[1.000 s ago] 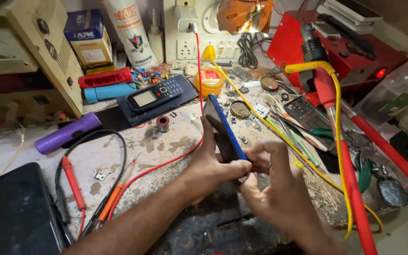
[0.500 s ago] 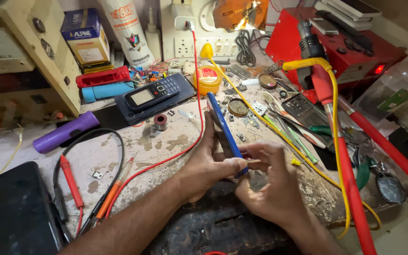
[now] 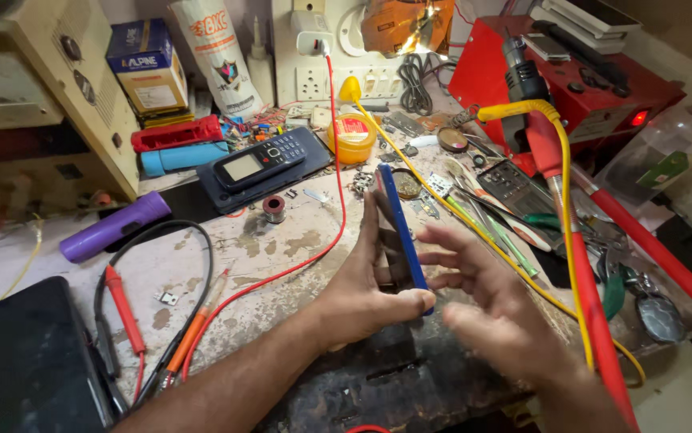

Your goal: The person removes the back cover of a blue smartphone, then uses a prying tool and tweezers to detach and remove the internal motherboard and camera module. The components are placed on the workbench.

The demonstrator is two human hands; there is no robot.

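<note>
My left hand (image 3: 366, 289) grips a slim phone with a blue edge (image 3: 400, 228), held on its side above the stained workbench (image 3: 282, 240). The thumb lies along its lower edge and the fingers wrap behind it. My right hand (image 3: 494, 309) hovers just to the right of the phone, fingers spread and slightly blurred, holding nothing. Its fingertips are close to the phone's blue edge, though I cannot tell whether they touch it.
A keypad phone (image 3: 262, 159) lies on a dark slab at the back. Red probes (image 3: 121, 309), a purple torch (image 3: 113, 228), a black phone (image 3: 29, 361) sit left. A yellow jar (image 3: 351, 136), tweezers, a red machine (image 3: 570, 72) and red and yellow cables (image 3: 570, 240) crowd the right.
My right hand has let go of the phone's lower end and opened, drawing slightly to the right. My left hand has kept its grip and tipped the phone more upright.
</note>
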